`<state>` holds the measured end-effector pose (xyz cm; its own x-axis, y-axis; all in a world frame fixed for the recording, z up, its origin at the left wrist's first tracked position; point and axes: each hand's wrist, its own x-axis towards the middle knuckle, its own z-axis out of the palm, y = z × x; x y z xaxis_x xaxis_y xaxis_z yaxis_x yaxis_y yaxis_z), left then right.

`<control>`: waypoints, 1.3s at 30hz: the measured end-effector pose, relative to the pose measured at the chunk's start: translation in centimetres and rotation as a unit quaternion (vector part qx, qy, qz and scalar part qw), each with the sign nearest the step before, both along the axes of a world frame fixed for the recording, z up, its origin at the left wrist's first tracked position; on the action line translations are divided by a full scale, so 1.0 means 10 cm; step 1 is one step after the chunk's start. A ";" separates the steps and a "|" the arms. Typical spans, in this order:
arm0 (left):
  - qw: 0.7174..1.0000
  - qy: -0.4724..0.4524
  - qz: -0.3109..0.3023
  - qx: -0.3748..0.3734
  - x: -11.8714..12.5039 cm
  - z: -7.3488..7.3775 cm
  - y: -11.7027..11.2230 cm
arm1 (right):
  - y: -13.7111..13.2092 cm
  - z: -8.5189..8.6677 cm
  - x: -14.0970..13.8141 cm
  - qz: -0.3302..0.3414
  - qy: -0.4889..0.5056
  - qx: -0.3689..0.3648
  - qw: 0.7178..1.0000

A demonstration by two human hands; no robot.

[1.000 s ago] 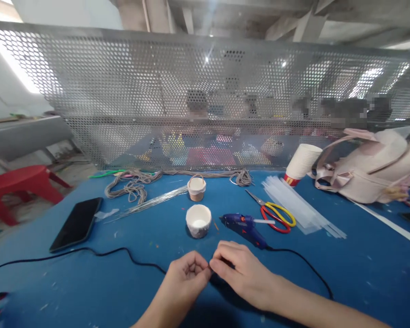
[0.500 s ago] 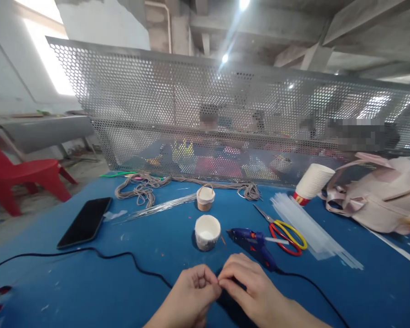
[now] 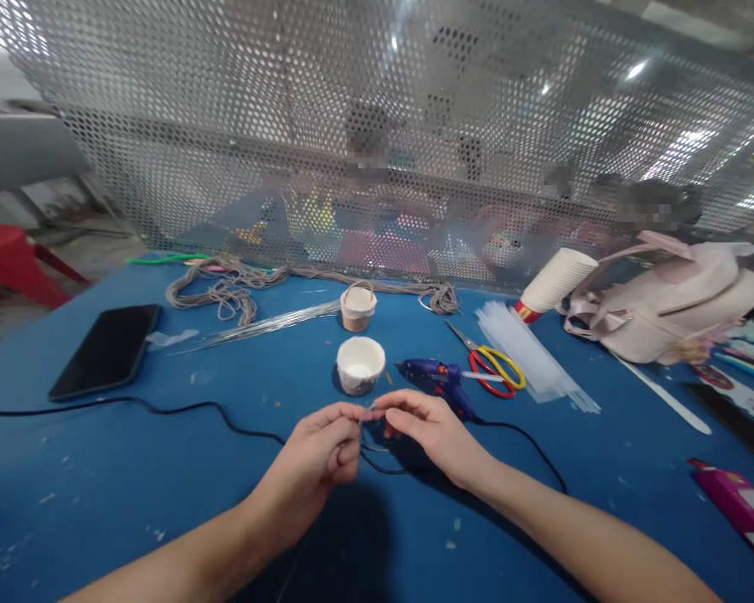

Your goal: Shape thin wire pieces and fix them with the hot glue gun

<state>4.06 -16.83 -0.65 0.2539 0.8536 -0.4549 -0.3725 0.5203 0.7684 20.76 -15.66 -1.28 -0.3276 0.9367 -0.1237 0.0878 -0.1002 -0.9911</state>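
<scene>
My left hand [image 3: 319,456] and my right hand [image 3: 426,431] meet at the fingertips just above the blue table [image 3: 163,486], both pinching a short, thin grey piece of cord or wire [image 3: 370,416] between them. A loop of it hangs below the fingers. Just beyond the hands stand a small white cup [image 3: 360,365] and a blue glue gun [image 3: 436,378]. The gun's black cable [image 3: 163,408] runs under my hands.
A black phone [image 3: 106,350], grey cord bundles [image 3: 226,289], thin wires [image 3: 257,322], a small basket-like cup [image 3: 358,307], scissors [image 3: 493,368], clear glue sticks [image 3: 531,356], stacked paper cups [image 3: 553,285] and a pink bag [image 3: 672,306] lie on the table. A perforated metal screen [image 3: 352,126] stands behind, with people beyond it.
The camera has tilted down and the view shifted. My hands have stayed pinched together and now sit higher in view, with the forearms showing.
</scene>
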 end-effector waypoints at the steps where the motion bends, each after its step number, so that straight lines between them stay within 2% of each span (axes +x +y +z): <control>1: 1.000 0.000 0.005 0.000 0.00 -0.01 0.00 | -0.01 -0.01 -0.02 -0.005 0.012 -0.015 1.000; 6: 0.998 0.042 0.041 0.038 0.03 -0.02 0.01 | -0.01 -0.01 -0.10 -0.020 0.047 -0.054 0.997; 12: 0.969 0.163 0.064 0.174 0.03 -0.03 -0.01 | -0.01 0.03 -0.22 -0.057 0.067 -0.079 0.993; 16: 0.953 0.184 0.056 0.234 0.02 -0.04 -0.06 | -0.02 0.05 -0.29 -0.083 0.076 -0.068 0.991; 21: 0.957 0.179 0.052 0.221 0.03 -0.02 -0.05 | -0.04 0.06 -0.29 -0.089 0.070 -0.035 0.993; 27: 0.962 0.206 -0.011 0.177 0.01 0.02 -0.04 | -0.04 0.04 -0.23 -0.071 0.078 0.010 0.994; 33: 0.951 0.214 0.035 0.221 -0.02 0.05 -0.05 | -0.03 0.01 -0.22 -0.021 0.154 -0.021 0.988; 35: 0.947 0.215 0.047 0.232 -0.02 0.05 -0.04 | -0.04 0.01 -0.24 -0.018 0.152 -0.025 0.988; 39: 0.951 0.223 0.048 0.208 0.00 0.06 -0.06 | -0.06 0.02 -0.26 -0.039 0.106 -0.019 0.993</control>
<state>4.04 -17.41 -0.02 0.0264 0.9929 -0.1159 0.0082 0.1157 0.9932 18.12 -16.21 -1.03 -0.2762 0.9564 -0.0945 -0.1328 -0.1354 -0.9818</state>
